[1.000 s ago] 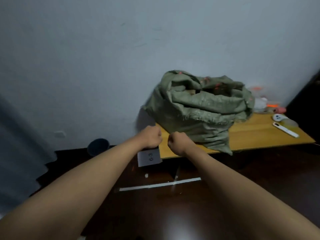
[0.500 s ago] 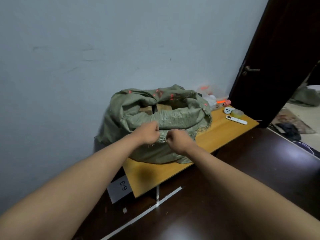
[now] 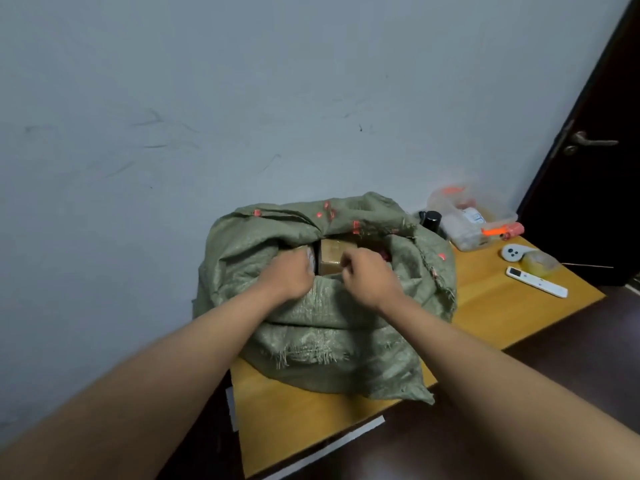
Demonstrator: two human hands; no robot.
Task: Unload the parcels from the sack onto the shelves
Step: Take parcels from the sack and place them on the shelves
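Your green woven sack [image 3: 325, 327] sits slumped on the wooden tabletop [image 3: 298, 417], backed against the pale wall [image 3: 242, 98], with its mouth rolled open and facing up toward you. No shelves are in view, so where the parcels must go cannot be told from here.

Inside the mouth, a brown cardboard parcel [image 3: 333, 255] shows just beyond your knuckles, with something dark tucked along its left side. It lies straight ahead of both hands and slightly below the folded rim, nearly centred between them; which way its long axis runs is hidden by the sack cloth.

Your left hand [image 3: 290, 274] is curled at the near rim of the sack, fingers bent over the fold of cloth; it looks to be gripping the rim, though the fingertips are out of sight. Your right hand [image 3: 367, 274] is likewise clenched at the rim just to the right; whether it pinches cloth or is merely closed I cannot tell.

The parcel sits between the two hands, touching neither, perhaps a shade nearer your right. Judging from this, you would spread the rim outward and down, then reach forward over it.

At the table's far right lie a clear plastic tub [image 3: 467, 216], a white remote [image 3: 536, 282] and a small white controller [image 3: 512, 253], well apart from the sack.
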